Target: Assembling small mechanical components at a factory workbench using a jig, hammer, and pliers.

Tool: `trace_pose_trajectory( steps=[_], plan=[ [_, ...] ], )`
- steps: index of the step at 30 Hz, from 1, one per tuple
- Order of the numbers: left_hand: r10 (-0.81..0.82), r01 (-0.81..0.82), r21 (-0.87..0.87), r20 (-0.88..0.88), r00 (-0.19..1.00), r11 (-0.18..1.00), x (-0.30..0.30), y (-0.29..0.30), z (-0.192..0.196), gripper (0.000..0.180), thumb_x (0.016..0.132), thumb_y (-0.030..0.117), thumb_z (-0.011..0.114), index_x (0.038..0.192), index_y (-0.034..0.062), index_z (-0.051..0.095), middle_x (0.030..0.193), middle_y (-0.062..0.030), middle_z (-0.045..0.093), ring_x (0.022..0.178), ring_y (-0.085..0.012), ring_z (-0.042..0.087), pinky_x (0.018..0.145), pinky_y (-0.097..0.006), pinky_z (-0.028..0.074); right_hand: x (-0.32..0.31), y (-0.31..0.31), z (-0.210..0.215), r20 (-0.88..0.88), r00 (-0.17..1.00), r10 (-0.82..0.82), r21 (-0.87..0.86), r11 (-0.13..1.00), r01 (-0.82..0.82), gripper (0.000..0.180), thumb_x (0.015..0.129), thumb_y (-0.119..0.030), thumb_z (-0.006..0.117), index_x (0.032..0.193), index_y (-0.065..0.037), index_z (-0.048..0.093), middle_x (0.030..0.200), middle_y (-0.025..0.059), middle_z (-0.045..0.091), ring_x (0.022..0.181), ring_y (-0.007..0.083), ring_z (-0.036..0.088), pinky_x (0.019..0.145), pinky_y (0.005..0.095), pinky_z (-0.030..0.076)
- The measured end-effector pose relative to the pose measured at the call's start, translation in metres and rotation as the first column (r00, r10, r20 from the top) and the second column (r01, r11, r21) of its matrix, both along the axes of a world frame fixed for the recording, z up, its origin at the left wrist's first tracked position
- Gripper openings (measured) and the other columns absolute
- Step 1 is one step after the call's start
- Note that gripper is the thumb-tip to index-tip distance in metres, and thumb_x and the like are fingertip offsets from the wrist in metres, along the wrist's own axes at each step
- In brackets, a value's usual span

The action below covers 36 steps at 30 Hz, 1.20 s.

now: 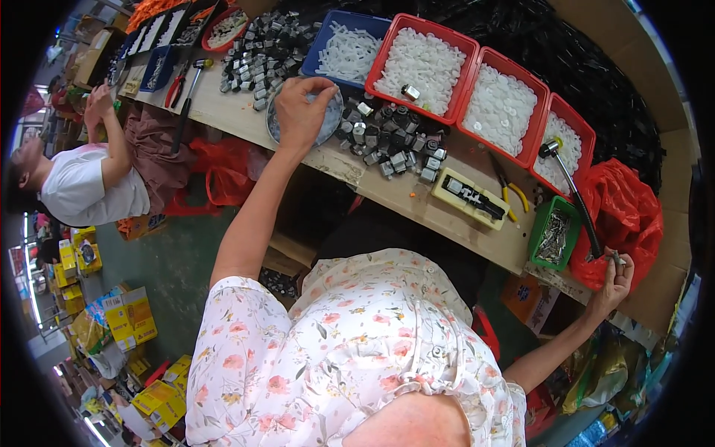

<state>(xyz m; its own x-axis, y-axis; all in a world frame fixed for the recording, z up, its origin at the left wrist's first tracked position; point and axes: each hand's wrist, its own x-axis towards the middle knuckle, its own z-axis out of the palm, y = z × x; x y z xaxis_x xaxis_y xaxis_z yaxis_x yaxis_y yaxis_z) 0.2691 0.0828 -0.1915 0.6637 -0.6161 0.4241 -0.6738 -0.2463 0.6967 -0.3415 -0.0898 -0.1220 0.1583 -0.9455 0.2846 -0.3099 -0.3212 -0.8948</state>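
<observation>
Hands set wide apart over a worktop (pixel 465 156) of sorted parts

At upper centre, the left hand (pixel 304 108) is held over the round dish (pixel 333 125), fingers curled in; whether anything is pinched cannot be told. At far right, beside the red bag (pixel 624 212), a small grey piece (pixel 617 258) is pinched in the right hand (pixel 615 279). White pieces are kept in red bins (pixel 471 74), metal ones in the green bin (pixel 547 264), presumably so that kinds are not mixed. Right of centre, the cream block (pixel 451 186) is set near the front edge, probably so that the black-and-silver part (pixel 484 203) in it is kept steady within reach.
</observation>
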Motion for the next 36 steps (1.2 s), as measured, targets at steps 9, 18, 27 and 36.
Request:
trace_pose_trajectory(
  steps=[9, 18, 27, 36],
  plan=[
    [-0.112, 0.069, -0.184, -0.239, 0.965, 0.980, -0.006, 0.017, 0.013, 0.019, 0.083, 0.009, 0.075, 0.100, 0.0009, 0.075, 0.091, -0.0082, 0.073, 0.078, -0.0111, 0.066, 0.070, -0.026, 0.049, 0.071, 0.019, 0.018, -0.006, 0.999, -0.035, -0.063, 0.997, 0.035, 0.027, 0.099, -0.004, 0.058, 0.125, 0.002, 0.057, 0.111, 0.0141, 0.069, 0.104, 0.0186, 0.066, 0.095, 0.0308, 0.050],
    [-0.409, 0.166, -0.386, -0.723, 0.556, 0.907, -0.075, 0.006, 0.036, 0.021, 0.090, 0.007, 0.072, 0.109, -0.0008, 0.071, 0.091, -0.0042, 0.073, 0.080, -0.0095, 0.069, 0.064, -0.019, 0.045, 0.211, 0.066, -0.014, 0.363, 0.912, 0.192, 0.021, 0.976, -0.215, 0.019, 0.092, 0.003, 0.063, 0.111, 0.002, 0.064, 0.101, 0.0109, 0.067, 0.086, 0.0192, 0.069, 0.076, 0.0330, 0.058],
    [-0.526, 0.217, -0.479, -0.775, 0.350, 0.851, -0.165, -0.021, 0.040, 0.018, 0.089, 0.001, 0.072, 0.107, -0.0029, 0.070, 0.094, -0.0075, 0.073, 0.082, -0.0134, 0.070, 0.075, -0.024, 0.055, 0.258, 0.091, -0.033, 0.311, 0.921, 0.234, -0.130, 0.971, -0.203, 0.027, 0.079, 0.015, 0.072, 0.103, 0.004, 0.068, 0.101, 0.0121, 0.067, 0.095, 0.0194, 0.066, 0.081, 0.0307, 0.056],
    [-0.575, 0.279, -0.503, -0.710, 0.406, 0.818, -0.191, -0.028, 0.039, 0.020, 0.088, -0.001, 0.072, 0.108, -0.0040, 0.070, 0.095, -0.0076, 0.072, 0.085, -0.0135, 0.070, 0.079, -0.025, 0.057, 0.254, 0.091, -0.028, 0.152, 0.971, 0.187, -0.311, 0.941, -0.133, 0.027, 0.074, 0.013, 0.076, 0.097, 0.000, 0.072, 0.100, 0.0119, 0.071, 0.093, 0.0191, 0.067, 0.079, 0.0278, 0.053]
  ],
)
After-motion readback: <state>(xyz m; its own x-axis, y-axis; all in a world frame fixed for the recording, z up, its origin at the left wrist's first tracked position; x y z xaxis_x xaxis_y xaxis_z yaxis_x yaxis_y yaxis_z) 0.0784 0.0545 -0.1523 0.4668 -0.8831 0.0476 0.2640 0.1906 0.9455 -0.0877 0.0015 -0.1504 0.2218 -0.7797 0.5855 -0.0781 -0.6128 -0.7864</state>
